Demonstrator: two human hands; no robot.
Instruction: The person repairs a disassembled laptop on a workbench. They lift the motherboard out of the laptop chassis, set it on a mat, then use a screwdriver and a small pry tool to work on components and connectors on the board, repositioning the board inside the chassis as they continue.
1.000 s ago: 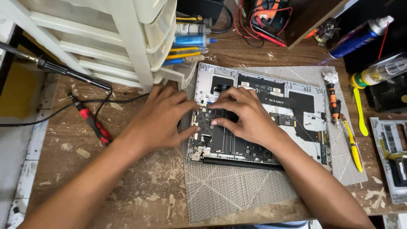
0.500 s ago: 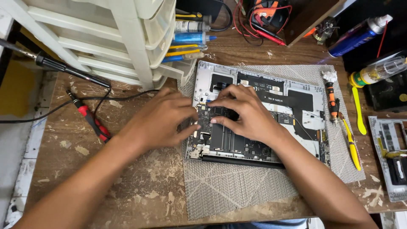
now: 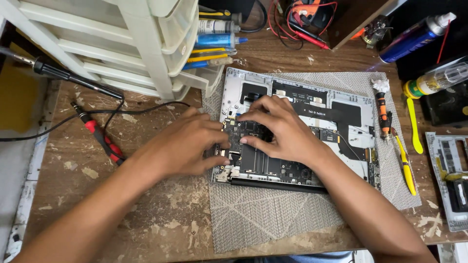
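Both hands press down flat on the inside of an open laptop (image 3: 312,131), and neither one is wrapped around anything. On the left hand (image 3: 187,146) the fingertips touch the dark circuit board (image 3: 273,165) near its left edge. The right hand (image 3: 287,131) has its fingers spread over the middle of the board, pushing on a small part that is hidden under them, so I cannot tell what it is.

The laptop lies on a grey mat (image 3: 273,219) in the middle of the wooden desk (image 3: 122,214). Its long side runs left to right, with the dark hinge bar on the near edge.

Its cover is already off, so all the insides show. The board sits in its place. No cover is back on.

A yellow-handled tool (image 3: 404,163) and an orange screwdriver (image 3: 382,109) lie to the right, untouched. A red-handled tool (image 3: 102,139) lies to the left.
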